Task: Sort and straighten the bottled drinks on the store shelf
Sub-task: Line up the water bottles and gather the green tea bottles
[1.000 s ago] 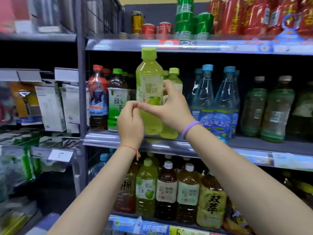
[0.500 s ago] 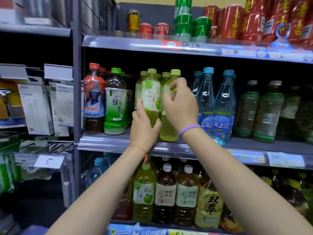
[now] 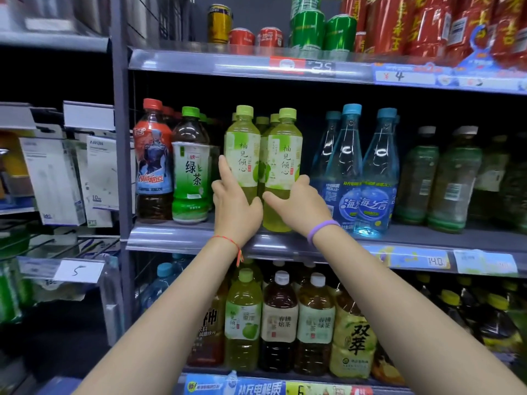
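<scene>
Bottles fronting the middle shelf (image 3: 182, 238): red-capped tea bottle (image 3: 154, 163) and green tea bottle (image 3: 191, 166) at far left, then two pale green pomelo drinks side by side. Left hand (image 3: 235, 203) flat against left pomelo bottle (image 3: 242, 152), grip spread, forefinger up along its label. Right hand (image 3: 299, 203) cupped round base of right pomelo bottle (image 3: 285, 155), grip curled on it. Full plastic, likely weighty, smooth and somewhat slippery; best held low on the body. Blue water bottles (image 3: 368, 172) just beside at right; little side room, open headroom under the upper shelf (image 3: 216, 62).
</scene>
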### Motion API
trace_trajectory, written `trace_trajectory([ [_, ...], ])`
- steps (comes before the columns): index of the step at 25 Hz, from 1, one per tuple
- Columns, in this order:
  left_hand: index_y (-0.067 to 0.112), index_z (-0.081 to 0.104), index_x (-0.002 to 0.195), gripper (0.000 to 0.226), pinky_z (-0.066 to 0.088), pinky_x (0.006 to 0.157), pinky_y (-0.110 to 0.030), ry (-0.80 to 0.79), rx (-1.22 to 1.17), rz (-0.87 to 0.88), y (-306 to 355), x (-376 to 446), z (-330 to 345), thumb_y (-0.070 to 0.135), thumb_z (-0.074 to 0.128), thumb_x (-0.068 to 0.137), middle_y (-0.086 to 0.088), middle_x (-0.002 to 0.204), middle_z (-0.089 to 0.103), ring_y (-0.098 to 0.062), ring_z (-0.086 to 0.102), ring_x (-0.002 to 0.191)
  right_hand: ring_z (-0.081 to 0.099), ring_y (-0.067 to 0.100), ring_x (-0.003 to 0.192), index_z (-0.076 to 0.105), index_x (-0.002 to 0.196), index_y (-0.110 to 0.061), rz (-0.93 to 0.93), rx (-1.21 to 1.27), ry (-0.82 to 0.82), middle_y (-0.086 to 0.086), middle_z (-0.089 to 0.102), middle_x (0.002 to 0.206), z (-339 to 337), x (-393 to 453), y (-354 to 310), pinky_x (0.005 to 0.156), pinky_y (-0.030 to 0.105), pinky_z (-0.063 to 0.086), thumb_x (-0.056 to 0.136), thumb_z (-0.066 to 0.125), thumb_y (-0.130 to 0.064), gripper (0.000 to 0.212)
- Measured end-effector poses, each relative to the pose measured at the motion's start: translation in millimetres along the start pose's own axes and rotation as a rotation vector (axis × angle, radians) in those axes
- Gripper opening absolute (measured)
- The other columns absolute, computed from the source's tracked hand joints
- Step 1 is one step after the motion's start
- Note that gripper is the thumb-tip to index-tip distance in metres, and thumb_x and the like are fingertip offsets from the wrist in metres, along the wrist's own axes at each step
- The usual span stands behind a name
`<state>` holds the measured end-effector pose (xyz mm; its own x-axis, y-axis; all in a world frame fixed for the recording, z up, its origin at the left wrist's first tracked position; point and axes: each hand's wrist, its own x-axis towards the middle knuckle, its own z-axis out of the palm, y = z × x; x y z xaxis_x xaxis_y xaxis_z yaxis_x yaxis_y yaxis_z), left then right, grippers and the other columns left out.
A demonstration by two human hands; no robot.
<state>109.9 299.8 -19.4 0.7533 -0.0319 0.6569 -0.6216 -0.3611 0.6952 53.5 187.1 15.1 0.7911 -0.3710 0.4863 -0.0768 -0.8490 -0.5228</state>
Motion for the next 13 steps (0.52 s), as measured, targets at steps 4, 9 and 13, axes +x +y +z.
trace_trajectory([
  [4,0.009,0.007,0.157,0.09,0.033,0.111,-0.044,0.122,0.031,0.07,7.9,-10.3,0.5,0.012,0.061,0.085,-0.019,0.146,0.03,-0.037,0.036,0.133,0.055,0.024,0.081,0.043,0.112,-0.007,-0.063,-0.027,-0.04,0.004,0.055,0.094,2.0,-4.2,-1.1,0.063,0.035,0.044,0.094,0.05,-0.057,0.054],
  [9,0.006,0.063,0.114,0.034,0.05,0.088,-0.048,0.395,0.065,0.603,46.5,-23.2,24.3,0.008,0.055,0.082,-0.011,0.111,0.064,-0.028,0.061,0.102,0.058,0.031,0.07,0.058,0.088,-0.012,-0.321,0.024,0.502,0.006,0.064,0.074,-25.5,-9.6,23.9,0.056,0.04,0.044,0.096,0.047,-0.031,0.024],
  [13,0.016,0.069,0.076,0.022,0.048,0.049,-0.041,0.222,-0.025,0.661,91.9,-36.5,70.9,0.02,0.048,0.082,0.001,0.063,0.065,-0.023,0.059,0.056,0.047,0.021,0.056,0.052,0.073,-0.017,-0.32,0.159,0.71,-0.006,0.048,0.057,-82.3,-1.1,81.6,0.05,0.037,0.039,0.089,0.048,-0.025,0.018],
])
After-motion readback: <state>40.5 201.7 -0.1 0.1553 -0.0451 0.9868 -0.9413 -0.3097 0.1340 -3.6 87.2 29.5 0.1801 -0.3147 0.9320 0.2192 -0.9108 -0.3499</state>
